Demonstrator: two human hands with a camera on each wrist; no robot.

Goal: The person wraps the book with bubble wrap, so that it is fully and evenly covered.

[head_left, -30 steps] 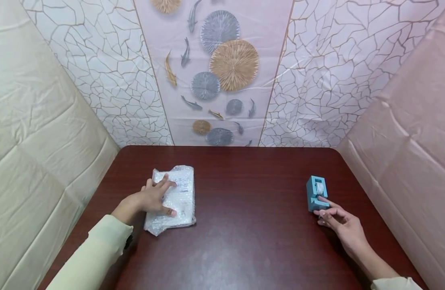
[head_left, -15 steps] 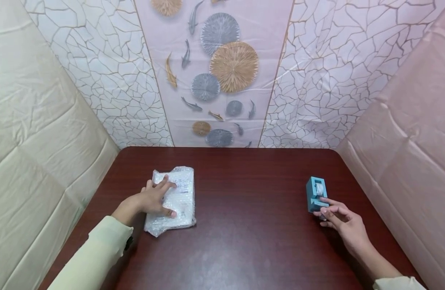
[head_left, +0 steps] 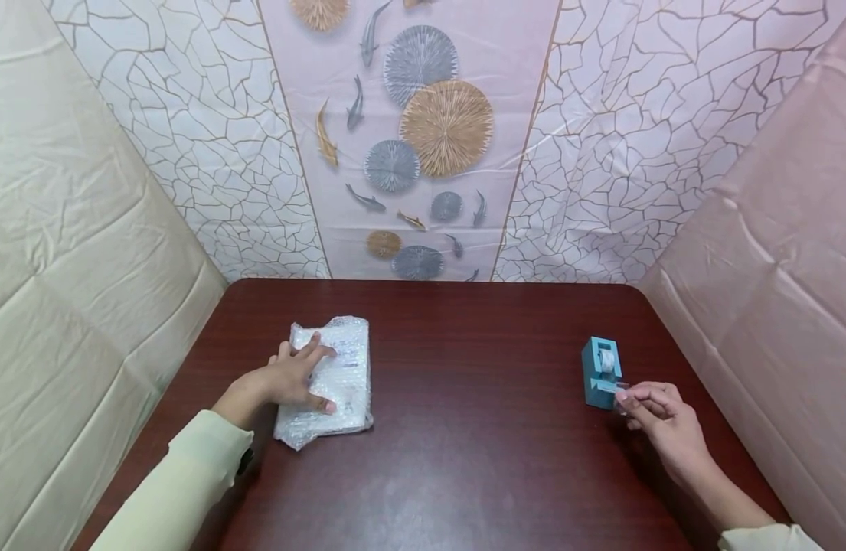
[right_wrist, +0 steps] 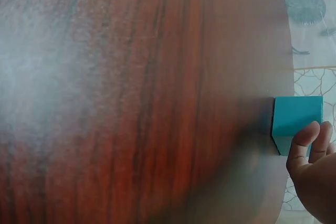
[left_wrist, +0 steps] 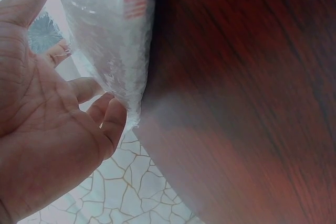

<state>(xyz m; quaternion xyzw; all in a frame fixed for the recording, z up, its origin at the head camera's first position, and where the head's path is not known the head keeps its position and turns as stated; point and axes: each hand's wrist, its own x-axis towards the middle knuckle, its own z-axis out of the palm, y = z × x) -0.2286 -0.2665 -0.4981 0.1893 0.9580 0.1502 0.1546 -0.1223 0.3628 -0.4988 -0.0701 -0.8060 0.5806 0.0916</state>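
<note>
On the left of the table lies a flat white packet in bubble wrap point(head_left: 350, 375), its wrap edges sticking out. My left hand point(head_left: 292, 377) rests on it with spread fingers; in the left wrist view that hand point(left_wrist: 52, 103) lies over the wrapped packet point(left_wrist: 113, 40), which shows a red printed mark. On the right stands a teal tape dispenser point(head_left: 592, 375) with a roll of clear tape point(head_left: 606, 360) in it. At its front end my right hand point(head_left: 664, 425) pinches a short clear strip of tape between thumb and fingers. The right wrist view shows the dispenser point(right_wrist: 297, 115) just beyond the thumb.
The dark red-brown wooden table point(head_left: 464, 428) stretches between packet and dispenser. Quilted cream panels point(head_left: 71, 252) flank both sides, and a patterned curtain point(head_left: 409, 214) hangs behind the table's far edge.
My right hand has drawn slightly back from the dispenser, its fingers closing together, and a clear tape strip now shows at the fingertips. The left hand and the packet have stayed in place.
</note>
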